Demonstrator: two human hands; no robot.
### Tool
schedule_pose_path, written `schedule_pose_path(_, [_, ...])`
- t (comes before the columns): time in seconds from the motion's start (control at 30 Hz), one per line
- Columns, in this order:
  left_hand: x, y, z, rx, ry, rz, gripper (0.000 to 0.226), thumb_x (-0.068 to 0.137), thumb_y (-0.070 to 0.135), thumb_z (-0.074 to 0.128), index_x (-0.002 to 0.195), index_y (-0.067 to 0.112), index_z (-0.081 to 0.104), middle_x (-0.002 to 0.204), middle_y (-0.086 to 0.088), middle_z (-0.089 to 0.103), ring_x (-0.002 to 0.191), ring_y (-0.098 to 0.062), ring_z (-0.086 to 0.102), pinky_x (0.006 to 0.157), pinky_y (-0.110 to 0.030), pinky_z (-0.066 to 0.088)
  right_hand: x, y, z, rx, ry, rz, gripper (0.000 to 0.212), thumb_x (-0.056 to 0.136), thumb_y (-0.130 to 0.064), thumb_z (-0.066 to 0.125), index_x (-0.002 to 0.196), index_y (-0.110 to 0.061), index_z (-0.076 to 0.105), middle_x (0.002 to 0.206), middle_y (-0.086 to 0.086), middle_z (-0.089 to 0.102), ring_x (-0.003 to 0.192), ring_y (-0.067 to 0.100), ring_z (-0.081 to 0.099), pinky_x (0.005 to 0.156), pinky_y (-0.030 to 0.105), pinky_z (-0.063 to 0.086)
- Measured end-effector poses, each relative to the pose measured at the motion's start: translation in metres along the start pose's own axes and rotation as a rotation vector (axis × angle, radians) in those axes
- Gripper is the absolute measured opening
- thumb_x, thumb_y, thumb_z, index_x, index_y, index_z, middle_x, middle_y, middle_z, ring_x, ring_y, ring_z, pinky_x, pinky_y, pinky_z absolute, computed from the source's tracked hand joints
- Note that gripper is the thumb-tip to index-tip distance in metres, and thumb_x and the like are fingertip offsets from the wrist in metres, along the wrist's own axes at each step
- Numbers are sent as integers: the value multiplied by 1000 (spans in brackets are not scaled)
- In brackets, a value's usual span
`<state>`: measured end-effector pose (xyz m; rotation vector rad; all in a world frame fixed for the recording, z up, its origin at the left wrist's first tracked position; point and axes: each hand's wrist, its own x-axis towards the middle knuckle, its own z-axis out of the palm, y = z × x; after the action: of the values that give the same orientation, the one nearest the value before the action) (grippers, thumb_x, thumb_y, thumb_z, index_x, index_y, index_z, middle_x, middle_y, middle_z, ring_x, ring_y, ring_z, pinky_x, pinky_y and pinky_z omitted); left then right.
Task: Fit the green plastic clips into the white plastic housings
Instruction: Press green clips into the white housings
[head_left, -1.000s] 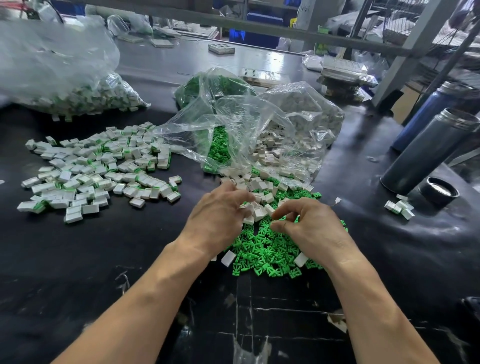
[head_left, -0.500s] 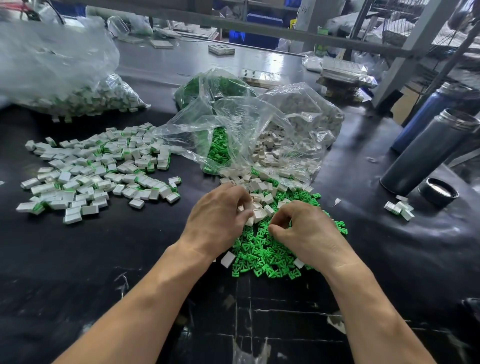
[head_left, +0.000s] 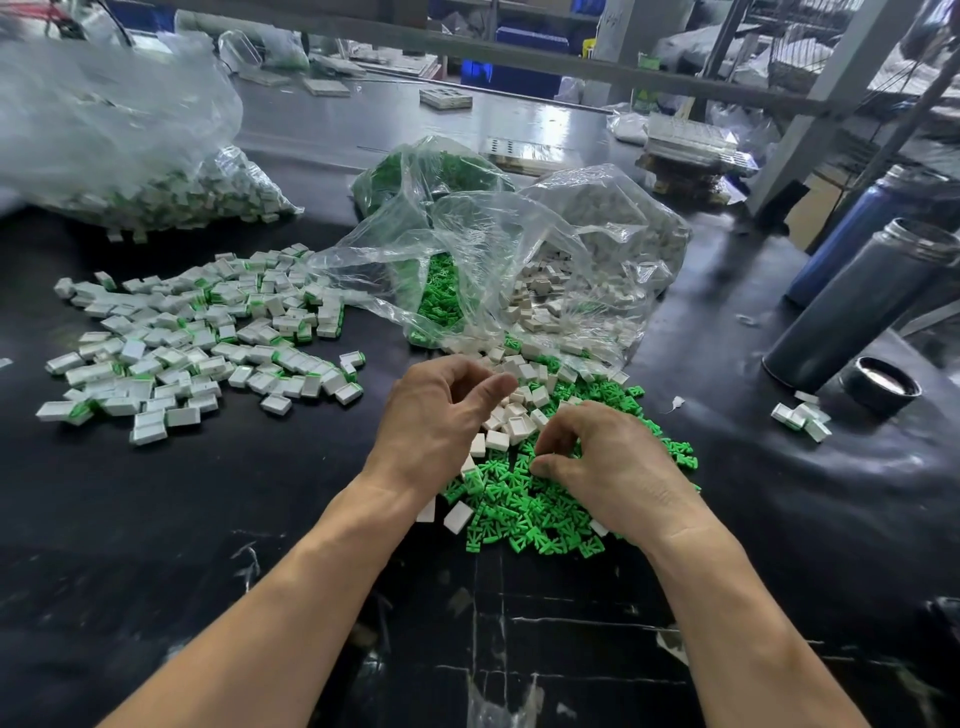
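The left hand (head_left: 434, 421) hangs over the near-middle of the black counter (head_left: 208, 519), back upward, its fingers loosely curled with thumb and forefinger apart above the loose white housings (head_left: 514, 415); whether it holds a piece I cannot tell, since the palm is hidden; the right hand (head_left: 608, 467) lies just beside it, fingers curled down into the green clips (head_left: 524, 514), thumb and fingertips drawn narrow as if pinched, though what sits between them cannot be made out; the two hands are near each other but apart.

The green clips form a heap under and around the right hand, spreading toward the near edge of the counter; the white housings lie against the far side of that heap, spilling from the mouth of a clear plastic bag (head_left: 519, 260) that also shows green clips inside; a second bag of green pieces (head_left: 426, 171) stands just behind it; a few single white housings lie at the near rim of the green heap, beside the left wrist.

Toward the left edge of the counter spreads a wide scatter of white housings with green showing at their ends (head_left: 197, 343); beyond it, at the far left corner, a big clear bag (head_left: 130, 156) holds more of the same; near the right edge stand a dark flask (head_left: 852, 306), its cap (head_left: 880, 384) beside it, a blue flask (head_left: 857, 228) behind, and a small cluster of white pieces (head_left: 802, 421) just in front.
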<state>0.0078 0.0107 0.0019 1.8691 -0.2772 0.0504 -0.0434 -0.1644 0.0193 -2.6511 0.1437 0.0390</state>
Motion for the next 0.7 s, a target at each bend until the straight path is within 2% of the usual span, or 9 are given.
schedule_pose_path(0.1, [0, 3, 0, -31, -14, -44, 23, 84, 40, 79, 86, 17, 75, 80, -9, 74, 75, -25, 69, 72, -41, 59, 1, 2, 3, 79, 56, 4, 16, 87, -39, 80, 81, -33, 66, 84, -17, 65, 80, 0, 57, 78, 34, 50])
schedule_pose_path(0.17, [-1, 5, 1, -73, -21, -57, 21, 84, 33, 81, 88, 14, 75, 82, -13, 74, 82, -32, 69, 77, -47, 58, 2, 5, 6, 178, 112, -2, 15, 89, -36, 79, 81, -33, 66, 79, -16, 66, 73, -1, 58, 69, 27, 45])
schedule_pose_path(0.23, [-2, 7, 2, -99, -24, -55, 19, 83, 28, 83, 89, 13, 74, 83, -13, 74, 75, -28, 67, 75, -43, 59, 4, 6, 8, 287, 180, -5, 14, 90, -34, 79, 83, -32, 67, 76, -14, 67, 72, -5, 59, 63, 19, 42])
schedule_pose_path(0.3, [-2, 7, 2, -119, -24, -61, 18, 83, 23, 83, 92, 11, 74, 84, -12, 74, 70, -15, 63, 67, -33, 59, 6, 7, 11, 415, 233, 1, 11, 91, -30, 79, 86, -31, 70, 77, -12, 69, 71, -4, 61, 60, 12, 42])
schedule_pose_path(0.4, [-1, 6, 3, -146, -49, -77, 15, 86, 15, 81, 97, 11, 72, 81, -5, 71, 65, -2, 60, 59, -18, 52, 7, 7, 13, 592, 262, 2, 9, 92, -24, 78, 92, -31, 73, 79, -11, 71, 69, -4, 63, 60, 8, 45])
schedule_pose_path(0.47, [-2, 6, 4, -160, -70, -77, 14, 87, 10, 79, 98, 10, 71, 78, -2, 68, 60, 0, 56, 57, -15, 47, 7, 7, 13, 670, 264, -12, 11, 92, -21, 78, 94, -32, 74, 79, -12, 72, 71, -3, 65, 63, 10, 47])
schedule_pose_path(0.57, [-2, 5, 5, -153, -84, -69, 14, 87, 9, 78, 99, 11, 71, 80, -4, 67, 63, -2, 57, 60, -16, 47, 7, 4, 13, 725, 255, -33, 16, 91, -19, 79, 98, -32, 75, 86, -9, 75, 78, 3, 69, 66, 16, 51])
schedule_pose_path(0.7, [-2, 4, 4, -161, -94, -63, 14, 89, 7, 77, 99, 14, 71, 83, -7, 69, 63, -2, 59, 61, -17, 50, 6, -2, 13, 799, 248, -53, 20, 90, -11, 79, 103, -27, 76, 90, -7, 77, 69, 1, 64, 66, 21, 49])
